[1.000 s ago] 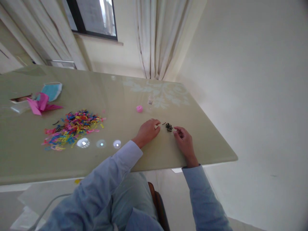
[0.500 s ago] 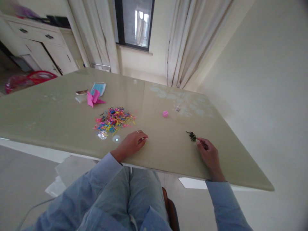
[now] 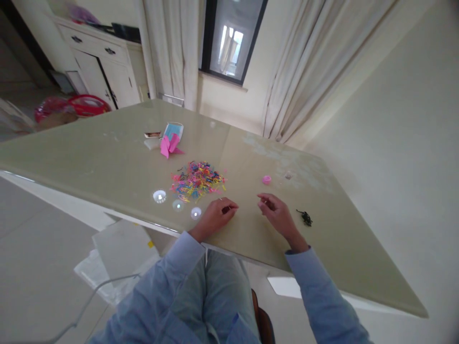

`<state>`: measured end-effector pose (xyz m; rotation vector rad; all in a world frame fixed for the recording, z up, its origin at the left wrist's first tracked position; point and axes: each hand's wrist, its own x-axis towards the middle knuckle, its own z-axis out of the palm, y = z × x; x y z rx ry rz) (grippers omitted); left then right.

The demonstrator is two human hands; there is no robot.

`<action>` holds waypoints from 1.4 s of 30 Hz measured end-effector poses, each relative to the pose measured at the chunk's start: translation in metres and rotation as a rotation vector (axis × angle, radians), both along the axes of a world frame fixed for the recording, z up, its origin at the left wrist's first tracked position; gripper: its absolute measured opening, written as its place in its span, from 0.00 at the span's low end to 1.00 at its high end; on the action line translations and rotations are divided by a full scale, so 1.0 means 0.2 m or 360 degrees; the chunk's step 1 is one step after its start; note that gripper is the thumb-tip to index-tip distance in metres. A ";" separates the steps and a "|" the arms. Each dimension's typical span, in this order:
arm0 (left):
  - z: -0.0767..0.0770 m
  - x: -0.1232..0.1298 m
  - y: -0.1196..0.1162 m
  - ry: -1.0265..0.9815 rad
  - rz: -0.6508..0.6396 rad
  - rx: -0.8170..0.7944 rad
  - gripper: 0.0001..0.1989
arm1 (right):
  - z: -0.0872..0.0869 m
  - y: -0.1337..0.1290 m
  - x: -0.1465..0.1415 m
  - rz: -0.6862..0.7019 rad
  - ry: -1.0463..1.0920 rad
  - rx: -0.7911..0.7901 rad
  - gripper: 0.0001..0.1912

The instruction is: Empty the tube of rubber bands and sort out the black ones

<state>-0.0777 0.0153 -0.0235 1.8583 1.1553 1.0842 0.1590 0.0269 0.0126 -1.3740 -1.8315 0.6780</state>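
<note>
A loose heap of small, thin coloured bands or strips [image 3: 199, 179] lies on the table, mixed pink, yellow, blue, red and black. Just to its right and nearer me, my left hand [image 3: 216, 217] rests on the tabletop with thumb and fingertips pressed together; whatever they may pinch is too small to make out. My right hand [image 3: 278, 217] is across from it, fingers bent and a gap between thumb and forefinger, with nothing visible in it. Right of that hand sits a small pile of black strips [image 3: 306, 218]. Beyond it is a small pink ring-shaped thing [image 3: 266, 179].
At the back left lie a pink folded paper piece [image 3: 170, 145], a blue face mask [image 3: 174, 129] and a small flat packet [image 3: 152, 134]. A small clear piece [image 3: 289, 176] is at the right. The glossy table [image 3: 89, 167] has its front edge close to my lap.
My right hand has left the black pile and moved left, towards my left hand. The left hand stays near the coloured heap. The whole view has shifted and tilted.
</note>
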 end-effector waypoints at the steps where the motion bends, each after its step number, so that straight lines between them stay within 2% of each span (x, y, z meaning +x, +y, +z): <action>1: 0.00 0.00 0.00 0.0000 0.0004 -0.0009 0.08 | 0.02 0.06 -0.07 0.0071 -0.0024 0.0017 0.18; 4: 0.02 0.00 0.00 0.0007 0.0031 -0.0041 0.08 | 0.05 0.27 -0.27 0.0220 -0.0093 0.0077 0.17; 8: 0.03 0.01 0.00 0.0004 0.0071 -0.0068 0.09 | 0.05 0.51 -0.48 0.0335 -0.0319 0.0134 0.19; 12: 0.04 0.01 0.00 0.0022 0.0074 -0.0102 0.10 | 0.02 0.64 -0.60 0.0426 -0.0637 0.0222 0.16; 15: 0.05 0.02 0.00 0.0022 0.0065 -0.0125 0.09 | 0.01 0.69 -0.65 0.0429 -0.0721 0.0250 0.14; 26: 0.05 0.02 0.01 0.0010 0.0078 -0.0095 0.10 | -0.01 0.70 -0.70 0.0396 -0.0622 0.0160 0.08; 32: 0.03 0.02 0.01 0.0006 0.0077 -0.0110 0.10 | -0.02 0.66 -0.67 0.0304 -0.0317 0.0059 0.07; 42: 0.02 0.01 0.01 -0.0043 0.0070 -0.0090 0.09 | -0.02 0.52 -0.59 0.0122 0.0221 -0.0130 0.17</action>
